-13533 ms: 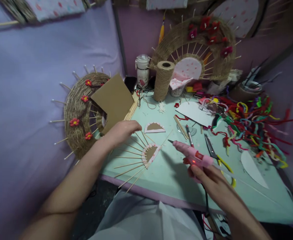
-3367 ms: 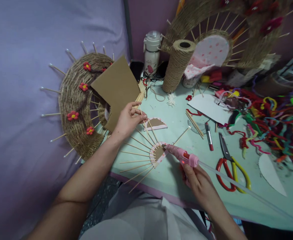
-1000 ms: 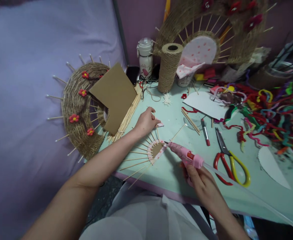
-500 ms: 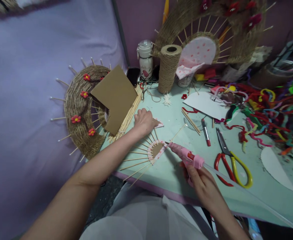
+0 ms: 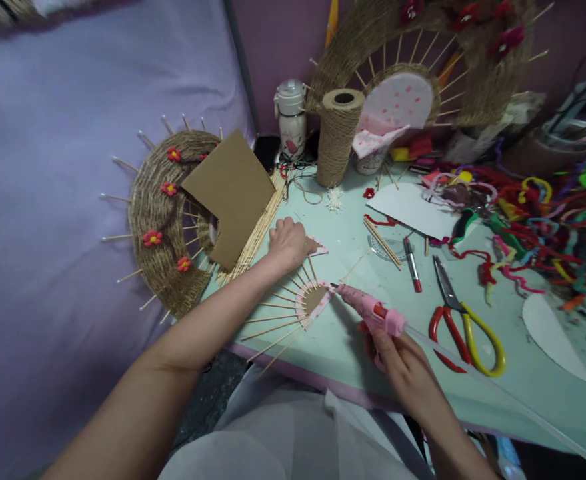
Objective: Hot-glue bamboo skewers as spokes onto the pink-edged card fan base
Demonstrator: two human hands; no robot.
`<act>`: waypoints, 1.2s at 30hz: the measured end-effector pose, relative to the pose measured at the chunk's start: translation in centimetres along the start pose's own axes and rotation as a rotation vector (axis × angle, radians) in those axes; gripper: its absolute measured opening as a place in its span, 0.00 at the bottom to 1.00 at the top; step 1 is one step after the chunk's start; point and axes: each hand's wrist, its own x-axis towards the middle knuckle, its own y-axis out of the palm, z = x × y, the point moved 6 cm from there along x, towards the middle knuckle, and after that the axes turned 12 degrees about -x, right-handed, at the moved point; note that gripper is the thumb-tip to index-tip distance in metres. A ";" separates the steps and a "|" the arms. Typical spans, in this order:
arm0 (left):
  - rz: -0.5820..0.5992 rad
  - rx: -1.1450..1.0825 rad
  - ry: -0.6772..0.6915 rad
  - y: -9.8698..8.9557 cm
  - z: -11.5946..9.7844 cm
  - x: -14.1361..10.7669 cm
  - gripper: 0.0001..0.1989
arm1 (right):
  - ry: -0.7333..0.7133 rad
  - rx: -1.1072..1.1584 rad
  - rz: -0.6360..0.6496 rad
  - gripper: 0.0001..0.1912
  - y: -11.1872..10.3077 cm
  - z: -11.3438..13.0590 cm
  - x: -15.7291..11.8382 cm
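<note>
My right hand (image 5: 403,363) is closed round the handle of a pink glue gun (image 5: 367,308), which has a long clear glue stick (image 5: 487,383) trailing from its back. The nozzle points at the edge of a small cardboard half-circle (image 5: 316,301) rimmed with dotted cloth. Thin wooden sticks (image 5: 273,330) fan out from its curved side. Just beyond it, my left hand (image 5: 287,243) is curled down at the table, its fingertips mostly hidden. Beside those fingers lies another cardboard piece (image 5: 317,247) with the same dotted edging, partly covered by the hand.
Red-and-yellow-handled scissors (image 5: 450,307) and a marker (image 5: 413,265) lie to the right. Colourful pipe cleaners (image 5: 533,227) heap at far right. A twine roll (image 5: 340,140) and bottle (image 5: 291,123) stand behind. At left, a flowered twine fan (image 5: 155,200) sits beside brown cardboard (image 5: 235,197).
</note>
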 end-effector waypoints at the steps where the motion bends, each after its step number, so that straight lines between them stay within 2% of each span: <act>1: 0.000 0.004 0.000 0.0 0.0 0.0 0.28 | 0.003 0.008 0.003 0.34 0.1 -0.1 0.0; 15: -0.006 0.025 0.013 -0.1 0.0 -0.2 0.26 | 0.007 0.105 -0.005 0.34 0.4 -0.7 0.1; 22: -0.067 -0.083 0.083 -0.2 0.4 -0.4 0.26 | -0.042 0.184 -0.019 0.36 0.0 -1.2 0.3; 24: -0.102 -0.148 0.143 -0.4 0.7 -0.3 0.20 | -0.031 0.195 -0.018 0.36 0.1 -1.8 0.4; 26: -0.099 -0.207 0.288 -0.7 0.6 -0.4 0.14 | -0.017 0.221 -0.012 0.36 0.3 -2.5 0.5; 30: 0.102 -0.252 0.647 -0.1 0.2 -1.2 0.10 | -0.001 0.276 0.016 0.35 1.0 -3.6 0.6; 32: 0.188 -0.248 0.717 0.4 0.2 -1.6 0.09 | 0.034 0.275 0.023 0.35 1.1 -3.9 0.6; 36: 0.277 -0.233 0.727 1.0 0.0 -1.8 0.08 | 0.002 0.310 0.007 0.37 1.0 -2.8 0.9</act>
